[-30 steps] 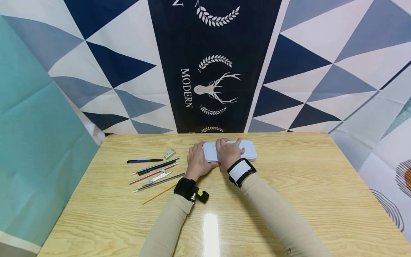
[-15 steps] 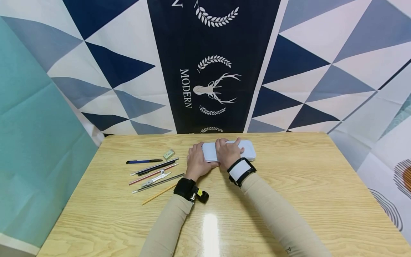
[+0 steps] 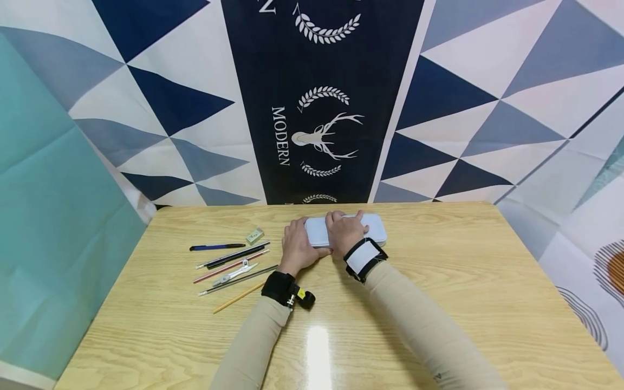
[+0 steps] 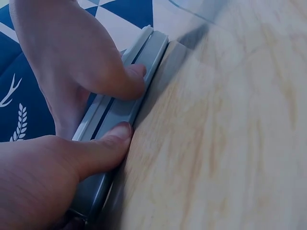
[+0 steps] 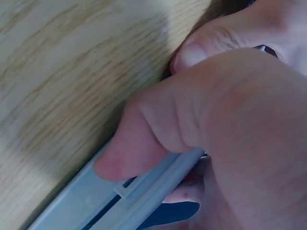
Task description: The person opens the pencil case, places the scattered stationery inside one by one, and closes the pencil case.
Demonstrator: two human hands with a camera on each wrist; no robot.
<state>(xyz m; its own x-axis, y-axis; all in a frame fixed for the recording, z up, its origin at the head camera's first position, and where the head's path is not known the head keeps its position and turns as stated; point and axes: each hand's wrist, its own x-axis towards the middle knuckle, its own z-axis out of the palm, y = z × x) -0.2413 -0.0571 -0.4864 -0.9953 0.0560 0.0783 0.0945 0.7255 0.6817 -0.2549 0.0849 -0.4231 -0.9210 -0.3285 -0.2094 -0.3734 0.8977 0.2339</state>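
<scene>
A pale blue pencil case (image 3: 375,228) lies lengthwise across the back of the table. My left hand (image 3: 296,248) grips its left end, with the thumb along the front side and the fingers towards the back. Over its middle, my right hand (image 3: 344,234) holds the case from above, fingers at the far edge. The left wrist view has both thumbs on the front side of the pencil case (image 4: 152,51), below a dark slit that runs along it. Up close in the right wrist view, a small latch-like tab sits in that slit, beside the right thumb (image 5: 122,160).
Left of the hands lie a blue pen (image 3: 216,247), an eraser (image 3: 254,235), a black pen (image 3: 235,258), a red pencil (image 3: 231,266), a silver compass (image 3: 235,273), a dark pencil (image 3: 238,280) and a yellow pencil (image 3: 239,298). A patterned cloth (image 3: 195,119) hangs behind the wooden table (image 3: 439,281).
</scene>
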